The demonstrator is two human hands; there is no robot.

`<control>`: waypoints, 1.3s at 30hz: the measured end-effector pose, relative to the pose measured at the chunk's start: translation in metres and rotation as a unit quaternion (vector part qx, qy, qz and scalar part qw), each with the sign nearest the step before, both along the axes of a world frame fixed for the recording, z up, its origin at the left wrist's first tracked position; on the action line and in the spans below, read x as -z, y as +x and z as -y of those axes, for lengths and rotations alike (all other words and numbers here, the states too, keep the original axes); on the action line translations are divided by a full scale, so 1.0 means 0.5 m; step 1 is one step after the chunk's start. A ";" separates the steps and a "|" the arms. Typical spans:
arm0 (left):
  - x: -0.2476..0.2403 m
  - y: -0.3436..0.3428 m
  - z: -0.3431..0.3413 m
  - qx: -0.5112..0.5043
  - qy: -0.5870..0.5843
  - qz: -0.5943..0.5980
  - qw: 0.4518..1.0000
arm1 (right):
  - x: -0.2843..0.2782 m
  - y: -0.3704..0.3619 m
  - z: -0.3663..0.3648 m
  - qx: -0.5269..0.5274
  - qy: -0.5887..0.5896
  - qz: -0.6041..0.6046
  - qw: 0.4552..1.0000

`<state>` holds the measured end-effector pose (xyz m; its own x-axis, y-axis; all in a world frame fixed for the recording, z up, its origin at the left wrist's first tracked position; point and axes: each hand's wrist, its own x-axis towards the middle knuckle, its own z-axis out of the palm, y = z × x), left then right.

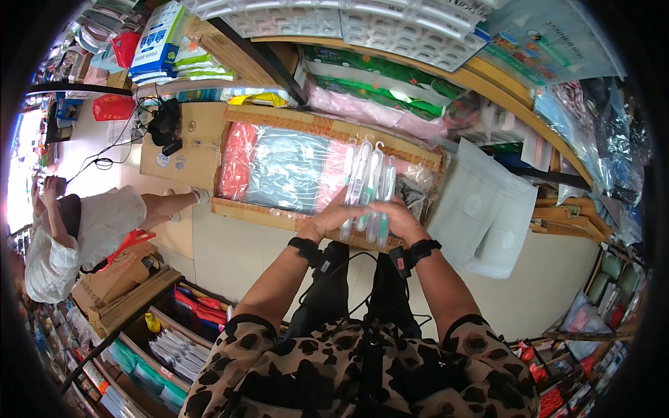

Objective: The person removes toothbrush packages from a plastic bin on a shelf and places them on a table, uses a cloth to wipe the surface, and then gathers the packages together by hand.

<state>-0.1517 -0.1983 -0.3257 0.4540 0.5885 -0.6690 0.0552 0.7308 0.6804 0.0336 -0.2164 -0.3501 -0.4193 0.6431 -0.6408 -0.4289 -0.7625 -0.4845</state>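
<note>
Several slim, clear, hook-topped packs point(368, 182), which look like packaged toothbrushes in white and green, stand side by side between my two hands. My left hand point(333, 217) closes around the lower left side of the bunch. Around the lower right side, my right hand point(398, 217) is closed with its fingers on the packs. Beneath them is an open cardboard box point(261, 212) holding plastic-wrapped soft bundles: a red one point(239, 160), a grey-blue one point(287, 167) and a pink one point(333, 171). The packs partly hide the box's right end.
A shelf point(502, 80) full of packaged goods runs behind the box. White wrapping sheets point(484, 209) lie right of it. To the left are a black device with cables point(165, 124) and a person in a white top point(104, 233). Stocked bins point(178, 348) stand at the lower left.
</note>
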 end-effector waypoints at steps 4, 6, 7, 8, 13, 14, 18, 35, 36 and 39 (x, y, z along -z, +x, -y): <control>-0.097 0.023 -0.011 0.006 0.092 0.015 0.996 | -0.103 0.020 -0.018 -0.003 0.027 -0.039 0.999; -0.145 0.041 -0.014 0.008 0.127 0.030 0.991 | -0.152 0.037 -0.023 0.041 0.024 -0.022 0.999; -0.168 0.053 -0.015 0.013 0.137 0.033 0.990 | -0.179 0.043 -0.025 0.046 0.033 -0.020 0.998; -0.190 0.064 -0.017 0.023 0.159 0.051 0.986 | -0.207 0.048 -0.029 0.047 0.045 0.005 0.998; -0.306 0.113 -0.021 -0.052 0.088 0.100 0.990 | -0.329 0.069 -0.029 0.079 0.139 0.023 0.987; -0.319 0.122 -0.019 -0.044 0.145 0.099 0.983 | -0.356 0.074 -0.027 0.082 0.134 0.026 0.987; -0.387 0.142 -0.020 0.014 0.224 0.114 0.968 | -0.418 0.109 -0.024 0.084 0.164 0.024 0.983; -0.557 0.247 -0.065 0.005 0.242 0.220 0.945 | -0.625 0.183 -0.051 0.055 0.316 0.067 0.945; -0.561 0.249 -0.066 0.016 0.232 0.221 0.947 | -0.634 0.188 -0.051 0.047 0.327 0.087 0.940; -0.574 0.253 -0.075 0.023 0.227 0.226 0.947 | -0.630 0.197 -0.060 0.026 0.306 0.039 0.951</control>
<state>-0.0251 -0.1610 -0.0389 0.6649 0.7423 -0.0832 -0.2919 0.3609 0.8857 0.1321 -0.1865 -0.0350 -0.3439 0.9238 -0.1684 -0.4021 -0.3070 -0.8626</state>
